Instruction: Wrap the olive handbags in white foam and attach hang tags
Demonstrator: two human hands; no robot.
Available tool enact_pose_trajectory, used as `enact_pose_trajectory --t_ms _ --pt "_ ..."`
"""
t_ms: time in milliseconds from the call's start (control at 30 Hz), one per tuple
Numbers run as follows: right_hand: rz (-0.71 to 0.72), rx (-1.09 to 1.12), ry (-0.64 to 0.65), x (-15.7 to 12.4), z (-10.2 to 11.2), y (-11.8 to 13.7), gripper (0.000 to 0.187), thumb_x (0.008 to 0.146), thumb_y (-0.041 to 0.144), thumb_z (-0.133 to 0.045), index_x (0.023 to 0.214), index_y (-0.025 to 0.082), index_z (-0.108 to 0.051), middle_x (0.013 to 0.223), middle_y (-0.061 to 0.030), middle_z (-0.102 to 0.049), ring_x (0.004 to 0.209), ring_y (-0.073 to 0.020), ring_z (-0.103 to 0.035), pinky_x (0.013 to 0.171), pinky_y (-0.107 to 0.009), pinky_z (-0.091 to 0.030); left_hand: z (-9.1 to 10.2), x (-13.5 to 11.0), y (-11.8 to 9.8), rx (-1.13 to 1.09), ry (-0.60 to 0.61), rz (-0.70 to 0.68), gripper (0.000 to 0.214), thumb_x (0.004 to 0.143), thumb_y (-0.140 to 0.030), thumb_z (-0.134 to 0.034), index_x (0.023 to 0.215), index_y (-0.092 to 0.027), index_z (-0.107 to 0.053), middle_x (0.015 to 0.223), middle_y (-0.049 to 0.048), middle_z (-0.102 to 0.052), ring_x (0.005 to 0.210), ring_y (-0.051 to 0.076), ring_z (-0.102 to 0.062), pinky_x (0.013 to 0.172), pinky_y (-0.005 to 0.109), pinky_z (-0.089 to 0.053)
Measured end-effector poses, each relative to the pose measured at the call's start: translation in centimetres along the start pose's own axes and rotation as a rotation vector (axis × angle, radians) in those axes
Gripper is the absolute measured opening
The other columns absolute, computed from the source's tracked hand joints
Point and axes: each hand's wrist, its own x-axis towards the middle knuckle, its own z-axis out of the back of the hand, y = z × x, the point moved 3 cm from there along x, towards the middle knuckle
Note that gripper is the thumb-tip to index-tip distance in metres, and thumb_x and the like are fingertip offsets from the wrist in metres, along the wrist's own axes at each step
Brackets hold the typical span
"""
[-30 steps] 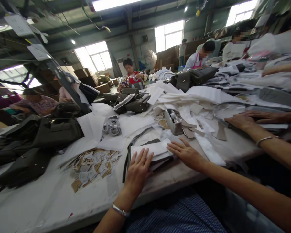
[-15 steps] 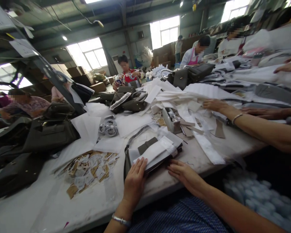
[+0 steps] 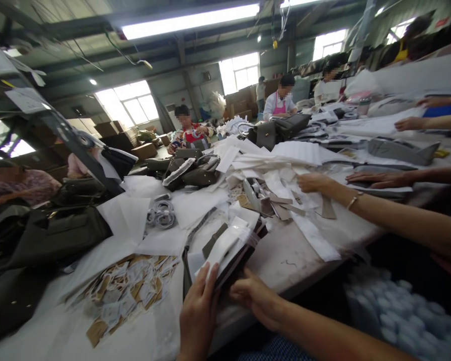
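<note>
A dark olive handbag (image 3: 236,268) lies at the table's near edge, partly covered with white foam sheet and paper; its strap (image 3: 186,258) loops out on the left. A clear band of tape or film (image 3: 244,233) crosses the wrapping at its far end. My left hand (image 3: 201,296) grips the near left end of the bag, fingers stretched over the white sheet, thumb hidden. Beside the bag's near right edge, my right hand (image 3: 257,298) is closed with curled fingers; anything between them is hidden. Beyond the bag stands a grey tape dispenser (image 3: 256,198).
Left of the bag lies a pile of tags (image 3: 131,286) with strings. Coiled grey straps (image 3: 161,214) sit behind it. Dark bags (image 3: 60,230) crowd the left side. A co-worker's hand (image 3: 311,183) reaches in from the right over white strips. A metal post (image 3: 78,145) slants upward.
The view has shifted. The bag is turned and tilted more onto its side. My right hand has gone from spread fingers to curled; the left now grips rather than lies flat.
</note>
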Motion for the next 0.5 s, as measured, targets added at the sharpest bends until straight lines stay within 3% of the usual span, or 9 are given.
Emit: enact_pose_trajectory --t_ms 133,200,367,500 --pt "-0.017 0.032 -0.058 0.2 -0.2 -0.2 0.065 0.056 0.009 -0.059 0.119 0.023 -0.062 0.098 -0.0007 -0.070 0.092 -0.0191 -0.062 0.081 -0.029 -0.051 -0.4 -0.6 -1.5 0.219 -0.082 -0.008 0.063 0.097 -0.023 -0.049 0.156 -0.026 -0.027 0.152 0.0115 -0.046 0.136 0.030 -0.048 0.116 0.054 -0.031" --pt "-0.017 0.013 -0.048 0.0 -0.4 -0.1 0.063 0.056 0.010 -0.058 0.118 0.023 -0.063 0.097 -0.0007 -0.070 0.092 -0.0189 -0.062 0.082 -0.029 -0.051 -0.4 -0.8 -1.7 0.256 -0.091 -0.013 0.067 0.096 -0.029 -0.053 0.156 -0.023 -0.025 0.153 0.0138 -0.044 0.137 0.033 -0.046 0.117 0.057 -0.025" --pt "0.004 -0.110 0.079 -0.5 -0.3 0.9 0.057 0.060 0.011 -0.059 0.116 0.022 -0.065 0.100 -0.0012 -0.072 0.098 -0.0201 -0.064 0.090 -0.031 -0.048 -1.0 -1.3 -0.4 0.272 -0.095 -0.061 0.069 0.095 -0.030 -0.053 0.157 -0.020 -0.024 0.153 0.0139 -0.044 0.137 0.030 -0.047 0.110 0.046 -0.040" --pt "-0.095 -0.469 0.251 -0.6 2.2 2.7 0.039 0.065 0.019 -0.069 0.104 0.020 -0.070 0.091 -0.0022 -0.073 0.089 -0.0196 -0.067 0.078 -0.027 -0.049 -1.8 -2.2 0.4 0.250 -0.131 -0.147 0.064 0.096 -0.022 -0.047 0.156 -0.016 -0.024 0.149 0.0132 -0.050 0.134 0.025 -0.051 0.102 0.034 -0.049"
